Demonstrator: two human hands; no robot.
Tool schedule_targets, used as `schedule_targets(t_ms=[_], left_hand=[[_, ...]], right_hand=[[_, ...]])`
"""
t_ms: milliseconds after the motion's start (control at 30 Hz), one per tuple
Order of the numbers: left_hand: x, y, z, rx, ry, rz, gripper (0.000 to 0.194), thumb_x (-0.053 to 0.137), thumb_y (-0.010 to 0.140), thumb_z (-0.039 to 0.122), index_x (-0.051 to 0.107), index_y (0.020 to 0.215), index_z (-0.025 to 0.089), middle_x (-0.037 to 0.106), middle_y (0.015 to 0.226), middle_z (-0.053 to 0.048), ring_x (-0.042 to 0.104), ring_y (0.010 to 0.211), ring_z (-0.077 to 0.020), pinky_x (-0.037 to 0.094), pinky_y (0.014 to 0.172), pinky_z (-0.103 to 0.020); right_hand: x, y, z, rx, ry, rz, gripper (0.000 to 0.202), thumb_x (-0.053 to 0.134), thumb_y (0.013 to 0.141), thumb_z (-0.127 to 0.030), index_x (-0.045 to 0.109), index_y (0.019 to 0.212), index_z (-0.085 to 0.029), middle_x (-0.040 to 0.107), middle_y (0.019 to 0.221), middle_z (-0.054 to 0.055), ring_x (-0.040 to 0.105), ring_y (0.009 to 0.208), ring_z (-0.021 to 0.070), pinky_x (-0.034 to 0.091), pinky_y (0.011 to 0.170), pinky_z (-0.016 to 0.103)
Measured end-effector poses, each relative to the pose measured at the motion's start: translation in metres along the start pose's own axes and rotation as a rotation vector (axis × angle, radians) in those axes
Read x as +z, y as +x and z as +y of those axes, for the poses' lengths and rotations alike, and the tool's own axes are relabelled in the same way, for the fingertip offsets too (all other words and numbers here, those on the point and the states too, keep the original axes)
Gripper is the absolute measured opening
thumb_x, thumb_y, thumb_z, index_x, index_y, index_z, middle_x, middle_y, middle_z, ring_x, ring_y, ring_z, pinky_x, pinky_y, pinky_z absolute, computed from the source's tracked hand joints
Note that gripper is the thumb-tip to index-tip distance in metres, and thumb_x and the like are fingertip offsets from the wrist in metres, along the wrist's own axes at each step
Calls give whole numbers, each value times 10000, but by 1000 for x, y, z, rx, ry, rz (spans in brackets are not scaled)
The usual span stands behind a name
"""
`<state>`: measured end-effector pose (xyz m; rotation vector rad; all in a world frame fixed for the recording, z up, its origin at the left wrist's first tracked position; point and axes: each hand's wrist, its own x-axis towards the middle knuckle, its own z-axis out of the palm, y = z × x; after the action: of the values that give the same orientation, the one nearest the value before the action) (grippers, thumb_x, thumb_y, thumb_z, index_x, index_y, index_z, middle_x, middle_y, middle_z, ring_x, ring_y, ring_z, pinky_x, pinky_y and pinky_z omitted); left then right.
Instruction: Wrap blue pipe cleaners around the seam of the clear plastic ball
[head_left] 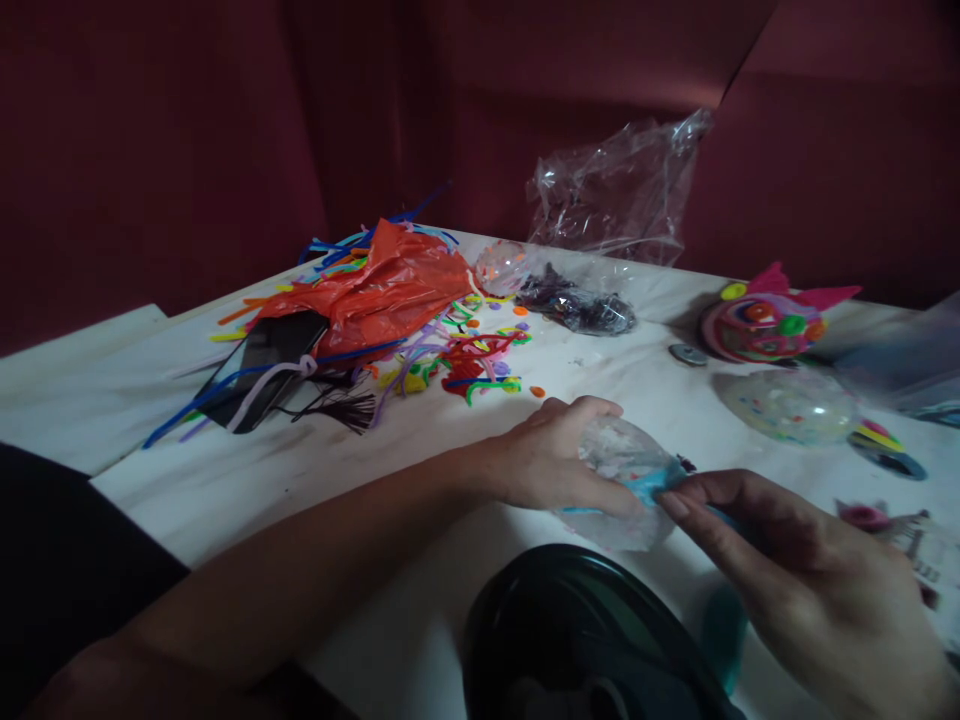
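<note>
Dark red walls back a white bench (420, 600). Near its 6 o'clock edge the left hand (551, 455) cups a clear plastic ball (626, 480), while the right hand (795, 580) pinches a blue piece (656, 483) against the ball. At 10 o'clock lies an orange bag (390, 285) amid pipe cleaners (465, 365); at 2 o'clock sits a decorated ball (765, 320).

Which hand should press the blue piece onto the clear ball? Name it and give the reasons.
Right, probably. The right hand already pinches the blue piece against the clear ball, while the left hand grips the ball and steadies it.
</note>
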<state>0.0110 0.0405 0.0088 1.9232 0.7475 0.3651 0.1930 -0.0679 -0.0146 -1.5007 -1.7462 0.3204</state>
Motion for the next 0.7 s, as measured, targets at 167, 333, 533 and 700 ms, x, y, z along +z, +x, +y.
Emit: schedule_targets(t_ms=[167,333,533,700], left_hand=[[0,-1,-1,28,13,-2,886,728,578,428,356,1339,168,486,1267,-135,420,1225,-315,382,977,-432],[1,-1,-2,57,77,18,870,686,611,499,355,1342,162,480,1269,-142,405,1240,-320,380,987,-440],[0,-1,1,24,77,-10,890,687,608,458,327,1362,151,442,1314,-152,368,1275,-314,352,1021,-433],[-1,-3,2,17,88,-22,895,677,601,454,313,1370,175,401,1353,-144,358,1284,-305,354,1022,-423]], right_hand=[[-3,1,7,-259,-97,-37,392,418,1139,-480,566,968,-160,539,867,-17,554,638,143,450,518,134],[-6,2,4,-297,-160,-50,422,370,1155,-521,546,987,-176,532,852,-30,543,608,131,437,531,144],[-6,1,8,-269,-136,-82,433,384,1149,-525,554,989,-161,532,875,-6,555,677,153,428,532,164],[-6,-2,6,-283,-190,-103,445,351,1154,-537,546,1001,-167,534,866,-15,558,672,143,418,525,173]])
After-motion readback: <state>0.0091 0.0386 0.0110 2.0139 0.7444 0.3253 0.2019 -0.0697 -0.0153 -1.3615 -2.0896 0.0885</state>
